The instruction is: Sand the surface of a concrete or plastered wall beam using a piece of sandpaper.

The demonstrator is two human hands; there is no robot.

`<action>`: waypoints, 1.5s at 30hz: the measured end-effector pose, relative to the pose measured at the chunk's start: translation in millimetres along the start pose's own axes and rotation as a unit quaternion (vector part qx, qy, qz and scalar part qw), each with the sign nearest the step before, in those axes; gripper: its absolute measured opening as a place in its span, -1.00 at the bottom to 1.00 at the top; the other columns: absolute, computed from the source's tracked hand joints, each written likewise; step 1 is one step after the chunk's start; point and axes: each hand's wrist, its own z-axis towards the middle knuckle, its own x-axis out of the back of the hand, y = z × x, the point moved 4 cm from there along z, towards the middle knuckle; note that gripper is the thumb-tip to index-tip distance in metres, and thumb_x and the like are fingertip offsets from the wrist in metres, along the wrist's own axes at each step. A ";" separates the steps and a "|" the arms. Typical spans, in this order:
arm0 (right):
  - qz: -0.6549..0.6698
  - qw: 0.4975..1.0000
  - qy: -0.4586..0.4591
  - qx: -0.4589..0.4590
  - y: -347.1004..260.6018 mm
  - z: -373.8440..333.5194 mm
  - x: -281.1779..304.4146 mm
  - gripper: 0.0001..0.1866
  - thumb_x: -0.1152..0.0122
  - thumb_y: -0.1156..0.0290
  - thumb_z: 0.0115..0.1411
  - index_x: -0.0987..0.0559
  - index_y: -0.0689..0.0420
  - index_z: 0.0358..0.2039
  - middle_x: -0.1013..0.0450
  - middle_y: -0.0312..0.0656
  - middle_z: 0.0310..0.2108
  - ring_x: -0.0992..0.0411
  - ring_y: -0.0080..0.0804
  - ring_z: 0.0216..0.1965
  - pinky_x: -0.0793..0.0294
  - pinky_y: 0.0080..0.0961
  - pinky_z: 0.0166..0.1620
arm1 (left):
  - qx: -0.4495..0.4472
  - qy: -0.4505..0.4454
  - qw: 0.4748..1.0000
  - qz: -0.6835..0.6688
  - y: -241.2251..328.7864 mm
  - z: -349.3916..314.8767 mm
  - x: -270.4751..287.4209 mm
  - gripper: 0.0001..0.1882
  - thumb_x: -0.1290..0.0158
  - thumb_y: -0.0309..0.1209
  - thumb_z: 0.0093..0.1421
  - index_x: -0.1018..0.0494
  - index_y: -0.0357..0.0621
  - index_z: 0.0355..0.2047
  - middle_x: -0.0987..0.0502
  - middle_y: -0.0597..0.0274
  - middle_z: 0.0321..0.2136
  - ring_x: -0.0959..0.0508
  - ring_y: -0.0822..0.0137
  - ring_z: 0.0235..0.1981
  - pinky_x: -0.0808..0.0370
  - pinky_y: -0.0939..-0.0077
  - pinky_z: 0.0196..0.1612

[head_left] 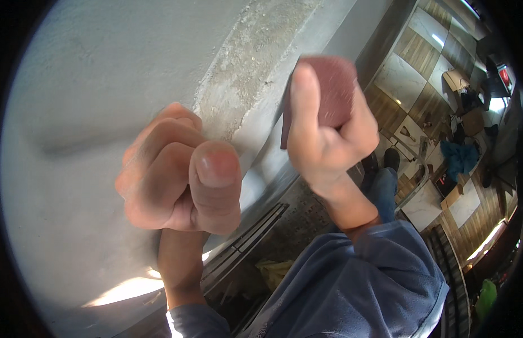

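Observation:
My right hand [332, 132] grips a piece of reddish-brown sandpaper [333, 84], with the thumb laid along its left edge and the fingers wrapped behind it. The sandpaper is slightly blurred and is held up beside a pale wall edge. My left hand [180, 172] is closed, close to the camera, its thumb pressed against curled fingers. What lies inside that fist, if anything, is hidden. Behind both hands runs a grey wall [104, 90] with a rough, bare plaster strip [244, 67] down it. Whether either hand touches the wall, I cannot tell.
Far below on the right is a tiled floor [402, 81] in a wood-and-marble checker pattern. Scattered there are a blue cloth [459, 158], a cardboard box [453, 197] and small tools. Dark metal bars [244, 242] run below my arms, near a yellowish cloth [273, 270].

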 end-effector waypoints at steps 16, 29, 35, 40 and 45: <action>-0.039 0.995 0.086 0.023 -4.7 6.7 -12.0 -0.93 -0.22 0.58 0.21 -0.59 0.32 -0.36 -0.48 -0.33 -0.53 -0.36 -0.66 -0.51 -0.33 -0.75 -0.39 | -0.034 0.034 0.999 -0.007 -1.3 3.0 0.6 -0.46 0.04 -0.45 0.28 -0.12 -0.15 -0.85 -0.16 0.37 -0.87 -0.01 0.56 -0.79 0.09 0.55 -0.67; -0.022 0.995 0.073 0.068 -9.2 10.3 -18.4 -0.89 -0.20 0.53 0.24 -0.58 0.33 -0.34 -0.51 -0.28 -0.47 -0.42 -0.61 -0.44 -0.38 -0.72 -0.31 | -0.038 0.061 0.997 -0.024 -5.3 1.8 1.3 -0.46 -0.24 -0.41 0.15 -0.18 -0.08 -0.85 -0.12 0.45 -0.85 -0.02 0.53 -0.80 0.07 0.57 -0.71; -0.023 0.982 0.139 0.125 -11.1 -2.6 -24.4 -0.95 -0.21 0.60 0.16 -0.55 0.28 -0.45 -0.45 -0.19 -0.59 -0.36 -0.50 -0.62 -0.31 -0.60 -0.54 | -0.057 0.035 0.998 -0.017 -0.6 1.6 -0.4 -0.50 0.02 -0.50 0.27 -0.10 -0.18 -0.80 -0.08 0.40 -0.82 0.02 0.54 -0.76 0.07 0.54 -0.67; -0.007 0.986 0.155 0.062 -1.2 25.0 -18.8 -0.96 -0.20 0.62 0.16 -0.56 0.29 -0.44 -0.46 -0.18 -0.59 -0.39 -0.50 -0.61 -0.34 -0.63 -0.50 | -0.059 0.042 0.997 -0.009 2.2 3.2 -2.5 -0.49 0.03 -0.50 0.29 -0.08 -0.16 -0.80 -0.07 0.41 -0.83 0.02 0.53 -0.76 0.07 0.54 -0.68; -0.022 0.985 0.165 0.043 4.2 23.6 -20.2 -0.86 -0.20 0.51 0.25 -0.56 0.32 -0.40 -0.48 -0.34 -0.51 -0.36 -0.66 -0.48 -0.32 -0.72 -0.37 | -0.021 0.051 0.998 -0.031 -6.4 -3.6 0.9 -0.46 -0.24 -0.41 0.15 -0.16 -0.09 -0.84 -0.11 0.44 -0.84 -0.02 0.51 -0.79 0.08 0.56 -0.71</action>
